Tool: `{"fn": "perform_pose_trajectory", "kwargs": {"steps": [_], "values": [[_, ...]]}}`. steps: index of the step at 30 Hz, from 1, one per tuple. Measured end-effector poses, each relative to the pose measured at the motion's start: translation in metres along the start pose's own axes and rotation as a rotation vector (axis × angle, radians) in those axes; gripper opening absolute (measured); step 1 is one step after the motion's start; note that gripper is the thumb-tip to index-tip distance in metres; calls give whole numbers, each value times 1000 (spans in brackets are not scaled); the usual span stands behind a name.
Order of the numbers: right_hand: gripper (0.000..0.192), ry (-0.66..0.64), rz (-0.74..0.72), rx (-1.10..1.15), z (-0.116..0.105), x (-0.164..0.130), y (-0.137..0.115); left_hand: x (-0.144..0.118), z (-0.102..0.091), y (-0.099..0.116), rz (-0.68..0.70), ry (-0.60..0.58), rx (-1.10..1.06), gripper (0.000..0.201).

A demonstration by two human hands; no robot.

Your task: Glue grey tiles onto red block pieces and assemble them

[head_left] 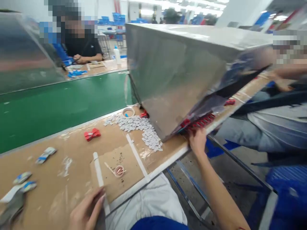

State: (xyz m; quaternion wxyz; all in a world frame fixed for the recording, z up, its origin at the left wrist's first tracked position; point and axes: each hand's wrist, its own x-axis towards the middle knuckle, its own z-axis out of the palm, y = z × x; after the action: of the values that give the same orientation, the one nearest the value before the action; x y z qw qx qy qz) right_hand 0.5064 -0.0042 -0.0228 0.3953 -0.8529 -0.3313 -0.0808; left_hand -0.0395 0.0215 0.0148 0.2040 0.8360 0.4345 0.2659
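My right hand point(198, 140) reaches under the low edge of a grey metal hood point(177, 80), beside a row of red pieces point(201, 122). Its fingertips are partly hidden there, and I cannot make out whether they grip one. My left hand point(90, 209) rests at the table's near edge, thumb and fingers slightly apart, with nothing visible between them. Next to it lies a cardboard sheet point(129, 159) held by white tape strips. On that sheet are a small round cup point(119, 171) and a thin white stick point(109, 167).
Many small white tiles point(134, 124) are scattered near a tape roll point(128, 112). A red bow-shaped piece point(92, 134) and a crumpled tube point(46, 155) lie leftward. Behind runs a green belt point(72, 102). A person point(81, 44) sits across; another person point(275, 118) sits at right.
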Motion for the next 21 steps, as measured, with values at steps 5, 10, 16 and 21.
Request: {"fn": "perform_pose_trajectory", "kwargs": {"steps": [5, 10, 16, 21], "values": [[50, 124, -84, 9, -10, -24, 9, 83, -16, 1, 0, 101, 115, 30], [57, 134, -56, 57, -26, -81, -11, 185, -13, -42, -286, 90, 135, 53], [57, -44, -88, 217, -42, -133, -46, 197, -13, -62, -378, 140, 77, 43], [41, -397, -176, 413, -18, -154, -86, 121, -15, -34, -473, 260, -584, 46]]}}
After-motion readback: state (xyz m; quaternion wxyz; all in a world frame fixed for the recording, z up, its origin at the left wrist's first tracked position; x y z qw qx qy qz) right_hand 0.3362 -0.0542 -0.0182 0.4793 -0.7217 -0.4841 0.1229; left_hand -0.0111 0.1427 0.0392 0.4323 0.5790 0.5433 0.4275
